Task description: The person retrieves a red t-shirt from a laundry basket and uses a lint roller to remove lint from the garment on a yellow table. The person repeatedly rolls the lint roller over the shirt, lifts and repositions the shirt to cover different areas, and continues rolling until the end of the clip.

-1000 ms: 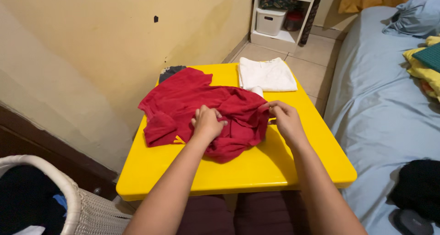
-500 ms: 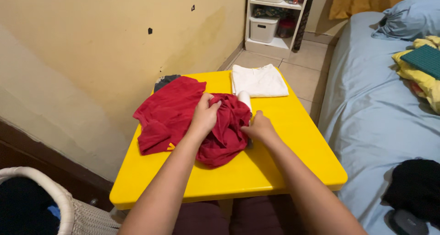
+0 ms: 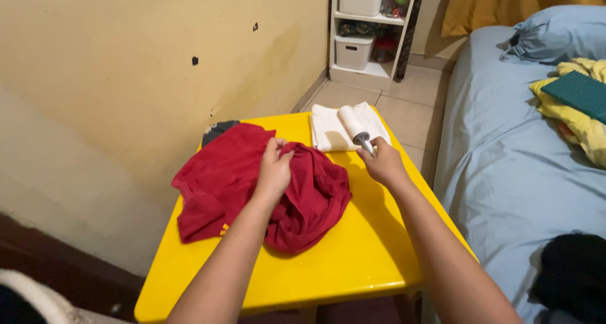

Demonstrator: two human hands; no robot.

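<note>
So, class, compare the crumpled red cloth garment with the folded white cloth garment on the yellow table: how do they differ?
The red garment lies bunched and creased; the white garment is folded flat and neat. The red one spreads wider; the white one is a compact rectangle. The left hand grips the red one, while a white lint roller, held by the right hand, is over the white one. Both lie on the yellow table.

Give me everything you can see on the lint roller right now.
The lint roller is a white cylinder on a short grey neck, its handle hidden inside the right hand, which grips it. It is raised and tilted, head pointing up and away from the person, above the folded white garment at the far side of the yellow table. It looks clear of the red shirt. Sheet condition cannot be told.
</note>
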